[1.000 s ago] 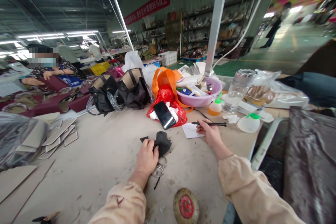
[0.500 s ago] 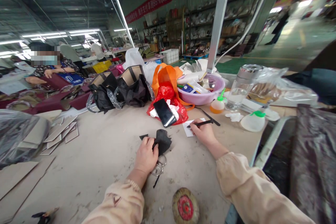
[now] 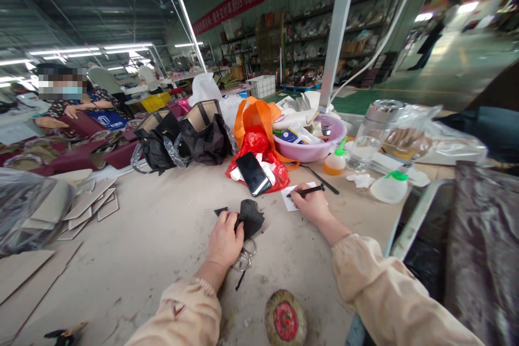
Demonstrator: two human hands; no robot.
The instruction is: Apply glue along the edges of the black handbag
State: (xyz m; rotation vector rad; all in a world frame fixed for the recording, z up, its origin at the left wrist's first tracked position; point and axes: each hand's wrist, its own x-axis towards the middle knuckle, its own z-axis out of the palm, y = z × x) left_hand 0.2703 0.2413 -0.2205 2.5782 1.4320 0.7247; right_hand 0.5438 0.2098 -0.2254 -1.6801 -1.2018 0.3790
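Note:
Between the fingers of my right hand [image 3: 311, 203] is a black pen [image 3: 311, 190], its tip at a small white slip of paper [image 3: 290, 203] on the table. My left hand [image 3: 225, 238] is closed on a crumpled piece of black cloth or thin leather [image 3: 252, 218]. Metal rings [image 3: 245, 259] with a short black strip lie by that hand's wrist; whether they are joined to the black piece, I cannot tell. A black phone [image 3: 253, 174] rests on a red plastic bag [image 3: 259, 143] beyond both hands. Right of the slip lies a thin black strip [image 3: 325, 180].
A lilac basin [image 3: 310, 151], a squeeze bottle of orange liquid [image 3: 334, 164] and a glass bottle [image 3: 371, 143] stand at the back right. Black bags [image 3: 206, 140] are back left, flat boards [image 3: 91, 203] at left. A round block [image 3: 286, 319] lies in front. A co-worker [image 3: 73, 102] sits far left.
The view has shifted very slightly. My right hand and the pen have moved a little on the paper; my left hand keeps its hold on the black piece.

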